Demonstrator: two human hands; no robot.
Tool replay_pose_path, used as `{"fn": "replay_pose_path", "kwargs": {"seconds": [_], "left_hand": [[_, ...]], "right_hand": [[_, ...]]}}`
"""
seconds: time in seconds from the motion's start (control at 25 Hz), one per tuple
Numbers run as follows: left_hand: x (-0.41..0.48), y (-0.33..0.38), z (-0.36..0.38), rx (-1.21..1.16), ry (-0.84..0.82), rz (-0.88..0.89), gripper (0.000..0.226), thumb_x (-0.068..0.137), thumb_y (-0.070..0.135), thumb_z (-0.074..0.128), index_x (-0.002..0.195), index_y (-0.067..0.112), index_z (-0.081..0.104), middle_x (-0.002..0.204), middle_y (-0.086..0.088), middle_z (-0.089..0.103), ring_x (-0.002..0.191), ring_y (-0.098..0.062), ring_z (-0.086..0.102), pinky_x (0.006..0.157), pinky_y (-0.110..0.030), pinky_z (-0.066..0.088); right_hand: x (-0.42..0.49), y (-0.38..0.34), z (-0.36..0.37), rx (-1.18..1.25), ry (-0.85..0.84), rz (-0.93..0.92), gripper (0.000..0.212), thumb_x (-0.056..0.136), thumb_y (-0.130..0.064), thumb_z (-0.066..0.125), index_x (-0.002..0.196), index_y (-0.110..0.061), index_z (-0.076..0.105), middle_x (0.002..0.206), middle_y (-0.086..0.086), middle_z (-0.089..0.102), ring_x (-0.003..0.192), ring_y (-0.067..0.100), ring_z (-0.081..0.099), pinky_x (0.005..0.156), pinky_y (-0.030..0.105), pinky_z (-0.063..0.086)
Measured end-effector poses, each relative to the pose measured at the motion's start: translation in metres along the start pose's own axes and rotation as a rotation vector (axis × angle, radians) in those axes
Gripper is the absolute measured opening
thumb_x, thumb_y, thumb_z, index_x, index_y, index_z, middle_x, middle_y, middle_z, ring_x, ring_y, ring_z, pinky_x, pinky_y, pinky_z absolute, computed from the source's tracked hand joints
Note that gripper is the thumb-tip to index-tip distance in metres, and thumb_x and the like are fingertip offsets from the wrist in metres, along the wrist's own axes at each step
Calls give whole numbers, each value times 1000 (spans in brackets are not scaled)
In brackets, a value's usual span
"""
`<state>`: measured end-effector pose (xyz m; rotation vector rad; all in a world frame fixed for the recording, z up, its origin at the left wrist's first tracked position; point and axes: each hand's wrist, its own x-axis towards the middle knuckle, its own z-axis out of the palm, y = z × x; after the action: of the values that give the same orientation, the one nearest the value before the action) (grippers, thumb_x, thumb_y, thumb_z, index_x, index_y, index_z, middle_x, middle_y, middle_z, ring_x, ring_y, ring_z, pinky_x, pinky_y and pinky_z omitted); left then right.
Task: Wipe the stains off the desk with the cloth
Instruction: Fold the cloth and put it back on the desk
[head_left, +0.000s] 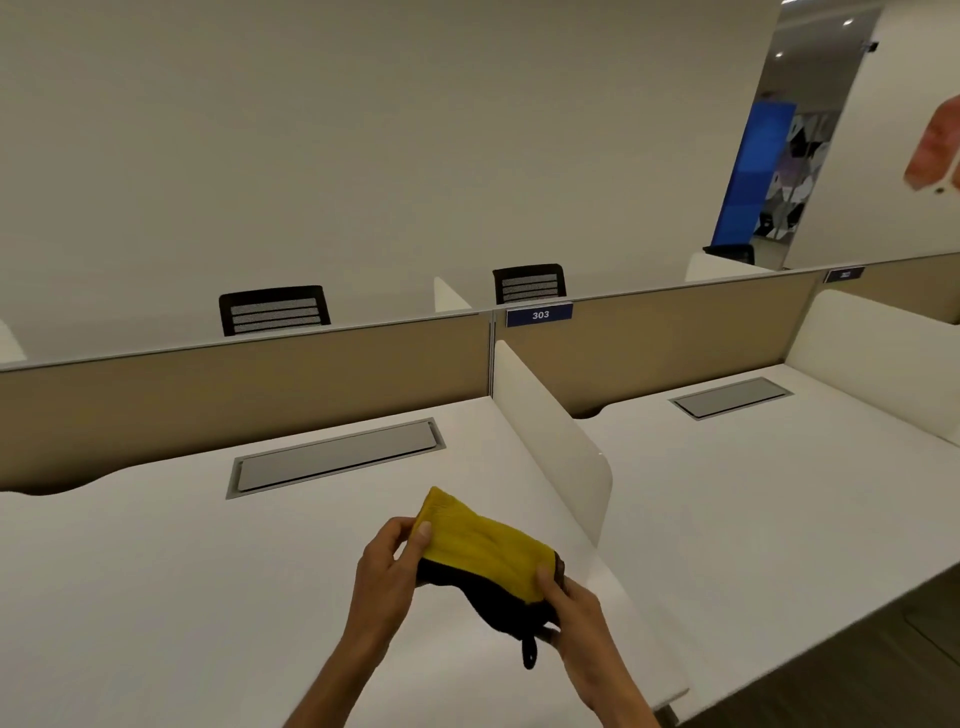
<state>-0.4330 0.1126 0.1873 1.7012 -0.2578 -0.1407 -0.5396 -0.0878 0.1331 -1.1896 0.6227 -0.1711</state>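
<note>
two hands (387, 564) (569, 605) hold one yellow cloth (485, 551) above one desk (156, 571).

Two bare forearms show, sleeveless as far as the frame's bottom edge. The left hand (387, 566) and right hand (571, 603) wear no gloves, rings or watch.

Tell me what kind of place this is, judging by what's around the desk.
Most likely a shared office or study room. White desks stand in a row, split by beige partition panels and a white side divider; a blue sign reading 303 numbers a seat, and black office chairs sit behind.
</note>
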Motion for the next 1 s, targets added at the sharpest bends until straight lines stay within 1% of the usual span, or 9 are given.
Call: {"fn": "replay_pose_path", "kwargs": {"seconds": [0.16, 0.24, 0.32, 0.4, 0.52, 0.6, 0.72, 0.88, 1.0], "left_hand": [[9, -14, -5, 178, 96, 5, 28, 100, 43, 54, 106, 18, 64, 97, 7, 68, 95, -17, 68, 66, -20, 50], [19, -20, 1, 224, 154, 0, 34, 95, 49, 58, 107, 18, 63, 96, 4, 69, 91, -20, 68, 66, -23, 47], [38, -27, 10, 263, 247, 19, 41, 95, 44, 64, 119, 11, 65, 113, -6, 70, 97, -23, 65, 75, -28, 49], [67, -32, 23, 320, 337, 7, 49, 95, 39, 67, 128, 3, 63, 137, -12, 61, 112, -30, 63, 87, -37, 53], [123, -35, 39, 438, 413, -18, 45, 95, 41, 67, 112, -1, 71, 153, -13, 50, 123, -36, 62, 93, -46, 56], [167, -41, 47, 507, 457, -23, 44, 95, 40, 68, 106, -2, 75, 155, -15, 50, 126, -38, 60, 98, -52, 55], [227, -49, 57, 530, 494, -53, 44, 96, 38, 67, 108, -3, 76, 156, -15, 49, 134, -38, 55, 104, -54, 50], [302, -75, 68, 552, 534, -106, 41, 98, 38, 64, 96, -2, 76, 158, -13, 46, 138, -36, 51, 108, -54, 47], [347, -104, 74, 548, 543, -155, 42, 98, 39, 63, 93, -1, 74, 160, -12, 44, 139, -36, 50, 109, -54, 45]], "right_hand": [[6, -18, 14, -283, 119, -216, 31, 98, -38, 64, 117, -15, 70, 108, 2, 75, 103, 20, 72, 81, 28, 60], [22, -32, 26, -409, 195, -275, 30, 99, -40, 62, 115, -16, 70, 112, 4, 67, 106, 19, 66, 86, 30, 56], [49, -47, 37, -523, 239, -343, 31, 100, -37, 61, 113, -11, 70, 114, 8, 58, 103, 19, 61, 86, 28, 49], [86, -64, 49, -607, 248, -415, 31, 101, -35, 59, 112, -8, 69, 113, 8, 52, 88, 9, 57, 79, 20, 42], [149, -90, 65, -683, 235, -452, 31, 102, -34, 56, 114, -7, 67, 109, 6, 48, 76, 0, 51, 76, 18, 42], [197, -104, 74, -727, 213, -447, 32, 103, -33, 55, 114, -5, 66, 108, 6, 47, 73, 1, 49, 77, 20, 43], [264, -117, 87, -784, 168, -448, 34, 104, -34, 53, 114, -4, 66, 105, 7, 47, 77, 8, 51, 76, 20, 43], [355, -118, 102, -857, 90, -423, 38, 105, -33, 51, 111, 0, 67, 106, 19, 57, 79, 17, 54, 64, 15, 39], [414, -108, 112, -882, 48, -382, 39, 105, -34, 51, 112, 1, 66, 110, 22, 59, 84, 21, 56, 71, 22, 42]]}}
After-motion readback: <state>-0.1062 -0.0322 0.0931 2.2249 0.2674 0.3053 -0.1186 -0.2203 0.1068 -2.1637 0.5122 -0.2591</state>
